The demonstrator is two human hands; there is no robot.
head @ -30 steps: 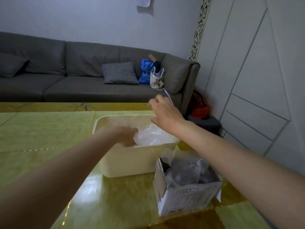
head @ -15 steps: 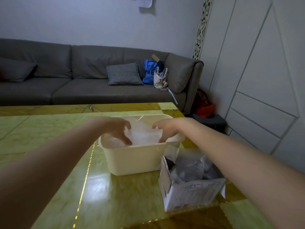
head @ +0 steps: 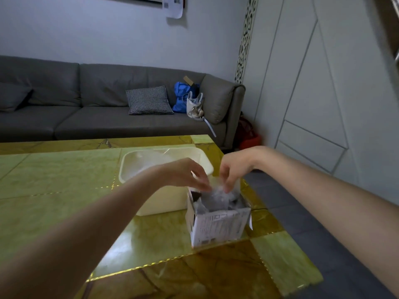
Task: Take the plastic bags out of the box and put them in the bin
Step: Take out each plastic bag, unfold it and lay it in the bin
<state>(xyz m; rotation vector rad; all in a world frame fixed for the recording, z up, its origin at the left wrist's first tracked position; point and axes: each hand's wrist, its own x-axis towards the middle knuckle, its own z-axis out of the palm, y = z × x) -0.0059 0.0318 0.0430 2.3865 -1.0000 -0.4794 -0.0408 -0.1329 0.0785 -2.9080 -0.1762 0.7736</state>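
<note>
Hands' grips, left hand (head: 185,173) and right hand (head: 234,168), both pinching upright plastic bag (head: 218,196) atop box (head: 218,225).

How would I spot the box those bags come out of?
Find the yellow-green table. Near its right edge, in front of the cream bin, stands a small white cardboard box. Unlike the smooth bin, it has printed sides, and crumpled plastic bags poke out.

grey sofa (head: 90,117), checked cushion (head: 148,100), blue bag (head: 182,96)

Dim, cool indoor light, soft glare on the glossy table (head: 151,238), motion-blurred hands, wide-angle bending at edges
</note>
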